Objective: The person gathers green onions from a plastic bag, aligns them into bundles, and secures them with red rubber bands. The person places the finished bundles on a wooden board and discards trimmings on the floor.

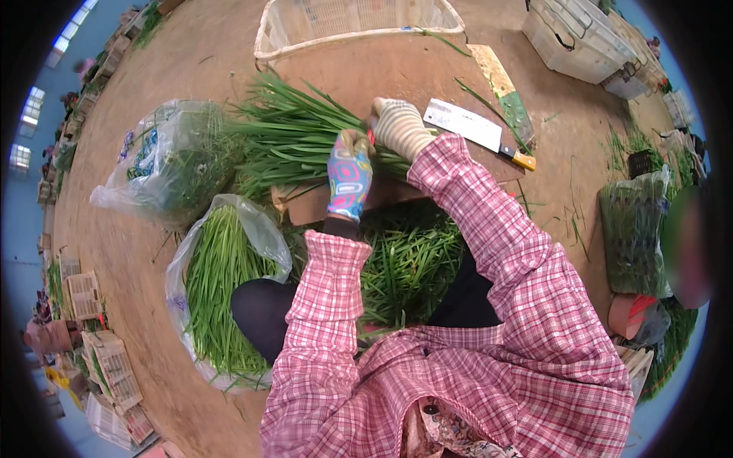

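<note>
A thick bundle of long flat green leaves, likely garlic chives (298, 134), lies across a low wooden board (395, 63). Around its right part shows a short bit of red tie (371, 136), between my two hands. My left hand (350, 169), in a brightly patterned glove, is closed at the tie on the near side. My right hand (401, 127), in a striped knit glove, is curled at the tie on the far side; its fingertips are partly hidden. A cleaver (465, 125) with a black and yellow handle lies flat to the right of my right hand.
Beyond the board stands a white plastic crate (361, 40). Left are a clear bag of trimmings (189, 154) and an open bag of upright chives (223, 292). Loose leaves (409, 257) fill the space between my knees. Stacked bins (578, 40) and bagged greens (633, 235) stand right.
</note>
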